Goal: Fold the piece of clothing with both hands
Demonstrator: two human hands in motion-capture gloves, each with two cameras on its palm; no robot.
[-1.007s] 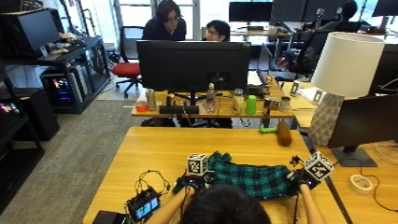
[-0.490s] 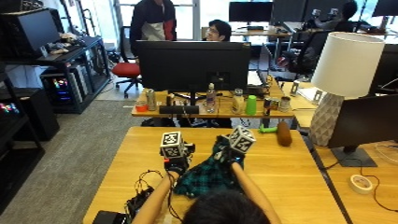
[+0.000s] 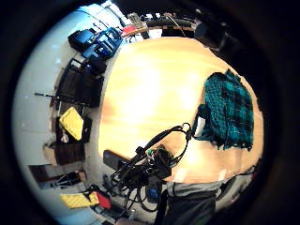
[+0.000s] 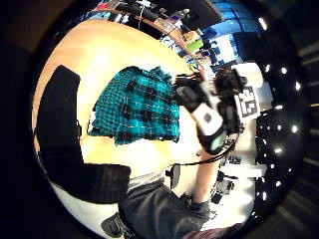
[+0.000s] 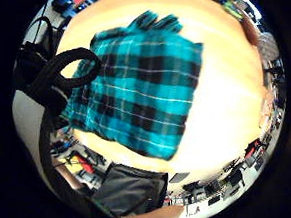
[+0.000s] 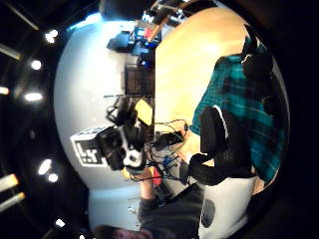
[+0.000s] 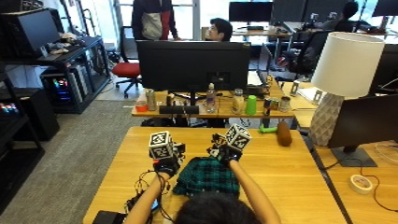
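A green plaid garment [image 7: 208, 176] lies folded into a compact stack on the wooden table [image 7: 292, 177], just in front of the person. My left hand [image 7: 165, 164] hovers at the stack's far left corner, fingers relaxed and holding nothing. My right hand [image 7: 223, 153] is lifted just beyond the cloth's far edge, likewise empty. The right little finger side palm view shows the garment [image 5: 144, 94] flat on the table, free of any grip. From the left thumb side palm view I see the right hand [image 4: 207, 112] raised beside the cloth [image 4: 137, 107].
A tangle of black cables and a small device [image 7: 140, 203] sits at the table's near left corner. A brown object [image 7: 283, 133] and a green item [image 7: 267, 129] lie at the far edge. A tape roll [image 7: 358, 183] and a lamp [image 7: 339, 79] are to the right.
The hands, first spread at the cloth's two ends, came together with it to the left. They have since let go and lifted, leaving the cloth folded narrower.
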